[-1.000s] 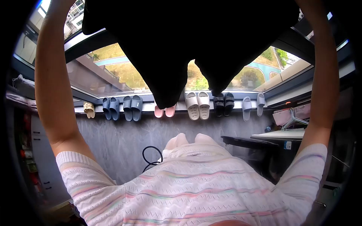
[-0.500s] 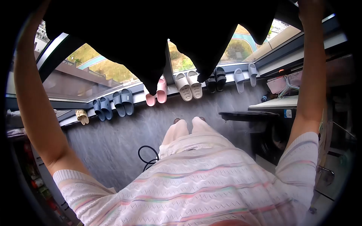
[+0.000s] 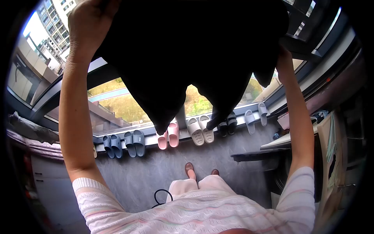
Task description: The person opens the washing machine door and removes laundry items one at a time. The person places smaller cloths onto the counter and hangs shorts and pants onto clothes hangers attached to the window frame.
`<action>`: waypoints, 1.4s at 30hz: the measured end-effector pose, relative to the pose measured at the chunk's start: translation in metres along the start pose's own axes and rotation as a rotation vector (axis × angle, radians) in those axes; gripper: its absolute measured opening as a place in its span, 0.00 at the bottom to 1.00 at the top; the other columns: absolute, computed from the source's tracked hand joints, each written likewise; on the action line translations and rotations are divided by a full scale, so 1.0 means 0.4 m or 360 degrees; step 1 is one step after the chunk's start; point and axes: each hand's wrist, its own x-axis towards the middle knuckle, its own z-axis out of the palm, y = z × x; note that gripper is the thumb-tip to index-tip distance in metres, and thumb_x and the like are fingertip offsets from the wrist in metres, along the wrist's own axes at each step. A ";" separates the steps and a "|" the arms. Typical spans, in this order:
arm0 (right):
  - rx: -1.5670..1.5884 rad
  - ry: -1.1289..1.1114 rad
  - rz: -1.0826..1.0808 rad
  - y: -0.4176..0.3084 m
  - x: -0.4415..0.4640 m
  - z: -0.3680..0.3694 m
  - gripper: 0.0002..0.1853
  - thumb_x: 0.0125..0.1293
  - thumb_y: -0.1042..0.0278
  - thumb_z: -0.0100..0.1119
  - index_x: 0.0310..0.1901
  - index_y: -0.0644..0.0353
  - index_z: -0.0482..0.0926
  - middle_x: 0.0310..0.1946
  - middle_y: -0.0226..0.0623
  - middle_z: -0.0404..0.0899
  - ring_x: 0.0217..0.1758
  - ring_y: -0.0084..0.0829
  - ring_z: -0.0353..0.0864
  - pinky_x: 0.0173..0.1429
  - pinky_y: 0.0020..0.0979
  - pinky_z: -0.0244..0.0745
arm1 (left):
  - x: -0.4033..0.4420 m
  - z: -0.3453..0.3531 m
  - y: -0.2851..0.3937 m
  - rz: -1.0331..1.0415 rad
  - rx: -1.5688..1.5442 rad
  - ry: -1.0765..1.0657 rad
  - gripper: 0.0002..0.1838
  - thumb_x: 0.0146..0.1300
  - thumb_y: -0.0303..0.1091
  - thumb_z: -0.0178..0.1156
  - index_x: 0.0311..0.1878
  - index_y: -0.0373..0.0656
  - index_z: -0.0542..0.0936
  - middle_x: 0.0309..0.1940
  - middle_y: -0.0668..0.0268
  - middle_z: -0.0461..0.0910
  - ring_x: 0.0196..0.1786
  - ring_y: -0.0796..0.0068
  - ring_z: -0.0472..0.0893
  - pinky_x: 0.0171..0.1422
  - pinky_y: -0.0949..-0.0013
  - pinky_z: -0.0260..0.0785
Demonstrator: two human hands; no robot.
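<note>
A large black cloth (image 3: 194, 46), probably a garment, hangs spread out in front of me and fills the upper middle of the head view. Its lower edge falls in several pointed folds. At the upper left, my left hand (image 3: 91, 27) is raised and closed at the cloth's edge, its fingertips lost in shadow. My right hand (image 3: 284, 60) is closed at the opposite edge, lower down, with its fingers mostly hidden by the dark fabric. The cloth's upper part runs out of view.
Pairs of slippers line the window ledge: dark blue (image 3: 134, 143), pink (image 3: 173, 135), beige (image 3: 200, 130), black and grey. Large windows lie behind them. A black round door (image 3: 257, 155) juts out at right beside a white-topped surface. A black cable loop (image 3: 161, 197) is near my legs.
Both hands have come lower and inward into view, with the black cloth held between them. The view has tilted up, showing buildings at the upper left and my shoes.
</note>
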 end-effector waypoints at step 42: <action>-0.1779 -0.0309 -0.1205 -0.496 0.248 -0.026 0.15 0.61 0.56 0.57 0.37 0.62 0.80 0.27 0.38 0.78 0.28 0.30 0.75 0.37 0.29 0.70 | 0.186 -0.172 0.002 -0.0136 0.0341 -0.0915 0.08 0.55 0.34 0.64 0.36 0.41 0.81 0.26 0.60 0.79 0.30 0.69 0.81 0.35 0.69 0.74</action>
